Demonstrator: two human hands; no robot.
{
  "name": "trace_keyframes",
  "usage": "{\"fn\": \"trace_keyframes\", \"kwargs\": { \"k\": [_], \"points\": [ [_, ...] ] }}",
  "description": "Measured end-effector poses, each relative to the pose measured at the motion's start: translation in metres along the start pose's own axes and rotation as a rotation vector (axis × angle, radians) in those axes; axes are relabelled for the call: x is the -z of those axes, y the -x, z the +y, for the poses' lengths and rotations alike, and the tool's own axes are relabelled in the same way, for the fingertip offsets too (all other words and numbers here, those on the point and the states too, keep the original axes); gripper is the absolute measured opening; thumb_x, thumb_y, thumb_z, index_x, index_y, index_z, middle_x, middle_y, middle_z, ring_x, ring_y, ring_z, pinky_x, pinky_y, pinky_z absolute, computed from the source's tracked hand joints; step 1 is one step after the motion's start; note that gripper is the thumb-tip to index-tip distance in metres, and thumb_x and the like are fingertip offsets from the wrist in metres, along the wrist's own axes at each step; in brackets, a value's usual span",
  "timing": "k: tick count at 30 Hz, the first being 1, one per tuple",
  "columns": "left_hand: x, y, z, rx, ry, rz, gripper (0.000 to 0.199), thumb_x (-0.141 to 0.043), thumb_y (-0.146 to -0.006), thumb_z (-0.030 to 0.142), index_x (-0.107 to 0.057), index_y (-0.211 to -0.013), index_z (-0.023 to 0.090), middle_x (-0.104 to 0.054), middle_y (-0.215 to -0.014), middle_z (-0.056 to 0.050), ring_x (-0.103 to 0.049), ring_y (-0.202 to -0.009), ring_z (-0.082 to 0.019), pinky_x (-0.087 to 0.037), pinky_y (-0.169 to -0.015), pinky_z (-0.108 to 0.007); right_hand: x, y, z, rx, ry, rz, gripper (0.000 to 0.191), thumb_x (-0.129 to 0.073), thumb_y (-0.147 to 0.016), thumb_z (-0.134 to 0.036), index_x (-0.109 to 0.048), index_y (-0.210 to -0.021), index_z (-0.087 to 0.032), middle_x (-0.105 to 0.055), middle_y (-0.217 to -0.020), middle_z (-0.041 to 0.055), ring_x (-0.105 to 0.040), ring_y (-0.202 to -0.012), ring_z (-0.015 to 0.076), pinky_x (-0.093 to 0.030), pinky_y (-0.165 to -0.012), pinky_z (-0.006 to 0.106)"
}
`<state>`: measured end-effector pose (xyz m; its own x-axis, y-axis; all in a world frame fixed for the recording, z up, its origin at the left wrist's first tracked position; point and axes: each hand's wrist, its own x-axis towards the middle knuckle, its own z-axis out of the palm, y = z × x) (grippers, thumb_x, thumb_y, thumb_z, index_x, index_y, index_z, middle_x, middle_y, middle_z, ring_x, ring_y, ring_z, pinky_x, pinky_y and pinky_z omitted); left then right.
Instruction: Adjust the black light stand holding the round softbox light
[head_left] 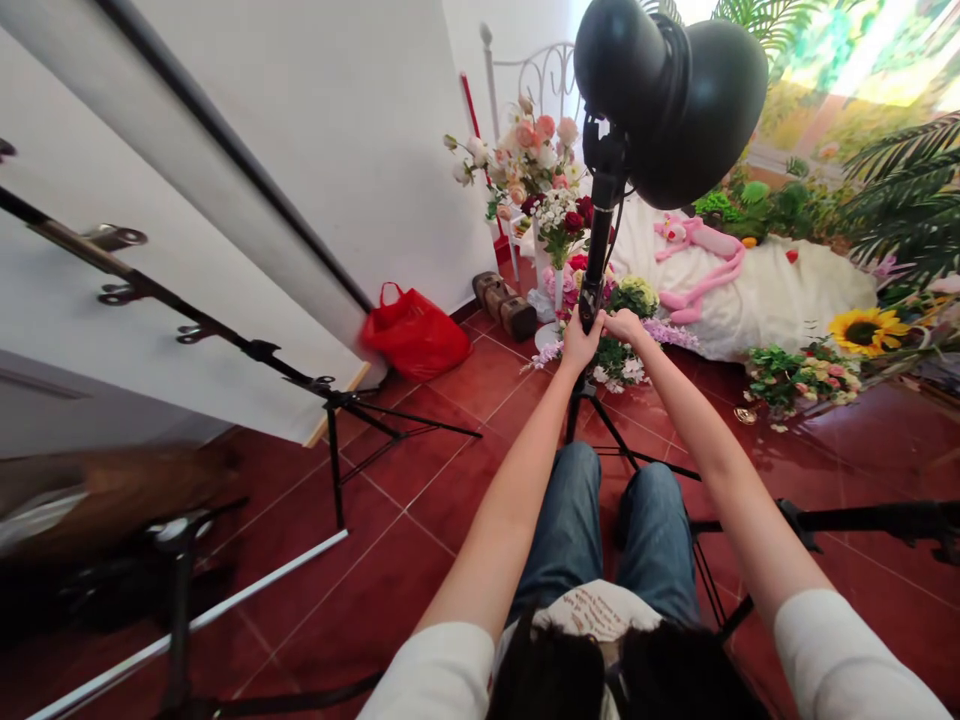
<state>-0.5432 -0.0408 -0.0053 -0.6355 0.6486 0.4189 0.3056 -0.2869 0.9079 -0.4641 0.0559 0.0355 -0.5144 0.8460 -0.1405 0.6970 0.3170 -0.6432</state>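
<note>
A black studio light (675, 100) sits on top of an upright light stand (598, 240) straight in front of me. My left hand (582, 338) is closed around the stand's pole, just below a dark clamp. Beside it, at about the same height, my right hand (622, 325) is closed with its fingertips against the pole's right side. Any knob under those fingers is hidden. The stand's tripod legs (609, 428) spread on the floor past my knees.
Flowers (536, 150) and a pink plush toy (701, 255) on white cloth (787, 290) are beyond the stand. A red bag (416, 335) lies left, near another tripod (337, 400). A white rod (202, 615) and a black stand (870, 520) flank me low down.
</note>
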Motion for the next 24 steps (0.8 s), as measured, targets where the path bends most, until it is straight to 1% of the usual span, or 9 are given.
{"fn": "trace_keyframes", "kwargs": {
  "k": [3,6,9,12,15,17,20,24],
  "points": [
    [-0.001,0.0,-0.001,-0.019,0.007,-0.006,0.048,-0.06,-0.08,0.065,-0.056,-0.096,0.021,-0.07,-0.093,-0.009,-0.067,-0.095,-0.023,-0.052,-0.092,-0.039,-0.003,-0.009,-0.002,0.001,-0.103,-0.119,0.051,-0.059,-0.089,-0.049,-0.051,-0.05,-0.018,-0.038,-0.039,0.0001,-0.038,-0.041,0.0121,-0.034,-0.051,0.03],
    [-0.001,-0.001,-0.004,-0.018,-0.008,-0.01,0.047,-0.059,-0.081,0.064,-0.055,-0.097,0.02,-0.069,-0.093,-0.009,-0.067,-0.097,-0.023,-0.052,-0.092,-0.038,-0.009,-0.015,-0.002,0.053,-0.233,-0.211,0.05,-0.065,-0.085,-0.051,-0.043,-0.051,-0.022,-0.034,-0.038,-0.0023,-0.03,-0.039,0.01,-0.027,-0.045,0.028],
    [-0.001,-0.001,-0.006,-0.012,-0.02,-0.013,0.047,-0.059,-0.081,0.064,-0.055,-0.096,0.02,-0.068,-0.09,-0.008,-0.067,-0.094,-0.023,-0.052,-0.09,-0.039,-0.015,-0.012,0.005,0.112,-0.326,-0.264,0.051,-0.057,-0.089,-0.054,-0.038,-0.053,-0.024,-0.031,-0.04,-0.0037,-0.025,-0.04,0.009,-0.023,-0.043,0.026],
    [-0.001,-0.001,-0.006,-0.026,-0.015,-0.011,0.046,-0.059,-0.081,0.065,-0.055,-0.095,0.021,-0.068,-0.089,-0.008,-0.067,-0.091,-0.023,-0.053,-0.088,-0.038,-0.019,-0.001,0.016,0.195,-0.399,-0.253,0.049,-0.042,-0.095,-0.053,-0.037,-0.057,-0.024,-0.034,-0.044,-0.0029,-0.027,-0.044,0.0105,-0.026,-0.045,0.026],
    [-0.001,0.0,-0.005,-0.027,-0.009,-0.015,0.046,-0.059,-0.081,0.064,-0.056,-0.097,0.021,-0.069,-0.092,-0.009,-0.067,-0.095,-0.023,-0.053,-0.089,-0.038,-0.025,0.01,0.023,0.291,-0.572,-0.243,0.044,-0.039,-0.096,-0.053,-0.039,-0.064,-0.024,-0.037,-0.053,-0.0032,-0.032,-0.05,0.0114,-0.033,-0.051,0.026],
    [-0.002,0.0,-0.003,-0.024,-0.007,-0.011,0.047,-0.059,-0.081,0.064,-0.056,-0.099,0.02,-0.069,-0.094,-0.009,-0.067,-0.099,-0.024,-0.052,-0.092,-0.039,-0.029,0.015,0.026,0.275,-0.704,-0.237,0.041,-0.044,-0.093,-0.057,-0.039,-0.07,-0.023,-0.033,-0.057,-0.0059,-0.031,-0.052,0.0103,-0.035,-0.054,0.024],
    [-0.002,0.0,-0.001,-0.025,-0.007,0.005,0.048,-0.059,-0.08,0.064,-0.056,-0.098,0.02,-0.069,-0.095,-0.009,-0.067,-0.099,-0.024,-0.052,-0.093,-0.039,-0.034,0.02,0.028,0.217,-0.828,-0.234,0.039,-0.051,-0.088,-0.06,-0.041,-0.08,-0.024,-0.028,-0.061,-0.0091,-0.027,-0.051,0.0085,-0.035,-0.055,0.022],
    [-0.001,0.0,0.001,-0.025,0.0,0.012,0.052,-0.06,-0.078,0.068,-0.056,-0.096,0.02,-0.069,-0.094,-0.01,-0.067,-0.094,-0.023,-0.052,-0.092,-0.039,-0.031,0.021,0.03,0.153,-0.868,-0.228,0.03,-0.054,-0.087,-0.052,-0.051,-0.094,-0.023,-0.03,-0.061,-0.0096,-0.028,-0.051,0.0083,-0.032,-0.052,0.02]
  ]
}}
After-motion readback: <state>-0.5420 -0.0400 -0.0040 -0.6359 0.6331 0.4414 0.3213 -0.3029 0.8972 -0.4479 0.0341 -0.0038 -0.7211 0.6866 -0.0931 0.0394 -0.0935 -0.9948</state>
